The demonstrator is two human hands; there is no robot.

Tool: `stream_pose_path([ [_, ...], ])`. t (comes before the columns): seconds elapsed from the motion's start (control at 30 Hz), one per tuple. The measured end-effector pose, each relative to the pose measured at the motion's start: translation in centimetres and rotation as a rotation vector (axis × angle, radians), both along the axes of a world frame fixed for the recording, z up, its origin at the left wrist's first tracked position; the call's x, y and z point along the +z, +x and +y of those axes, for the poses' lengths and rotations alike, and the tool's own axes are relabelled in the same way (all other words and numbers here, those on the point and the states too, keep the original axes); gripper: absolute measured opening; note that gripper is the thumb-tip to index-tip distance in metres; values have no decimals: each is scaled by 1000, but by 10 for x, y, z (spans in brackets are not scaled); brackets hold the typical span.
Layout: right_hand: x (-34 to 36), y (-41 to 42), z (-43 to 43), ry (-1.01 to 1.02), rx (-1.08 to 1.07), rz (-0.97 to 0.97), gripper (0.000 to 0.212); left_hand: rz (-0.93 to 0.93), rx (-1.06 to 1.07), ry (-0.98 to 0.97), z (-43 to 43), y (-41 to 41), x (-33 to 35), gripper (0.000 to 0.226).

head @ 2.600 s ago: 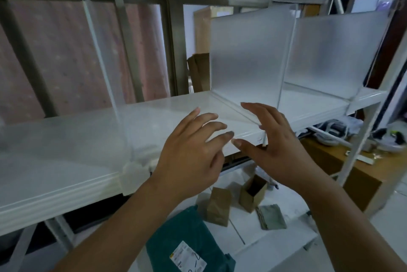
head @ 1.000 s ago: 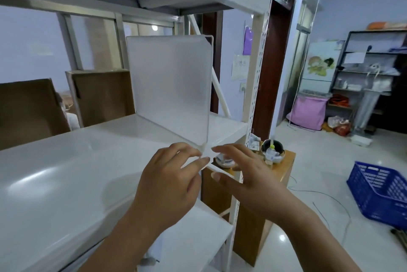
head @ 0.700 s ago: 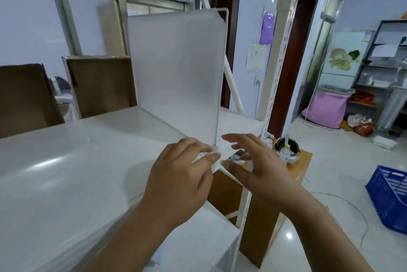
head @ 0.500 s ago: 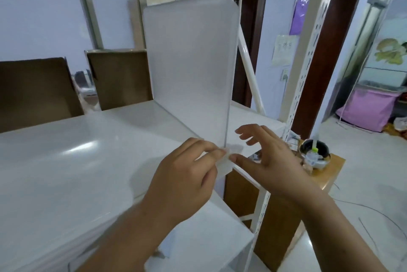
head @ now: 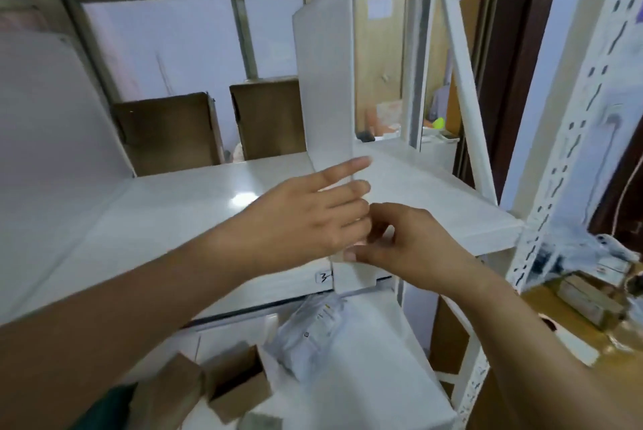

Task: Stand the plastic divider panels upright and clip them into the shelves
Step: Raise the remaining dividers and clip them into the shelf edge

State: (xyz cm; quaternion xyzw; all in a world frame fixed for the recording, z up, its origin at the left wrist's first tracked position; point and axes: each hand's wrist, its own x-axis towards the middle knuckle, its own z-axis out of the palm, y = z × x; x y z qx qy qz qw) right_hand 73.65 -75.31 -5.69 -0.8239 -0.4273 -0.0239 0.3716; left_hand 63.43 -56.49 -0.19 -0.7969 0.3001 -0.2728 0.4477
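Note:
A frosted white divider panel (head: 327,81) stands upright on the white shelf (head: 167,221), seen almost edge-on. Its front clip (head: 358,278) hangs over the shelf's front lip. My left hand (head: 306,217) lies flat against the panel's left face near the bottom front, fingers stretched out. My right hand (head: 414,248) pinches the panel's lower front edge just above the clip. A second divider panel (head: 52,137) stands upright at the far left of the same shelf.
Two brown cardboard boxes (head: 167,133) (head: 268,120) stand behind the shelf. A perforated white post (head: 574,151) and a slanted brace (head: 459,74) bound the right end. The lower shelf holds a plastic bag (head: 313,328) and small cartons (head: 236,384). A wooden cabinet (head: 574,342) stands right.
The view has swung left, so the panel now shows edge-on. My left fingers have straightened flat against the panel, and my right hand has closed in on its lower front edge.

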Motion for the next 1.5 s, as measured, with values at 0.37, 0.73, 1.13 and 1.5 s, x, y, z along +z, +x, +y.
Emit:
stream_pose_path([
  [0.37,-7,15,-3,57,13,106,49,173,-70,334,7,24,24,32],
  [0.73,-11,16,-3,124,11,86,56,121,-126,324,10,34,27,29],
  [1.13,-31,2,-14,195,78,-104,30,-4,182,-324,-29,-36,-29,28],
  [1.5,-48,-83,28,176,491,-329,18,-257,483,-749,-10,-162,-102,30],
])
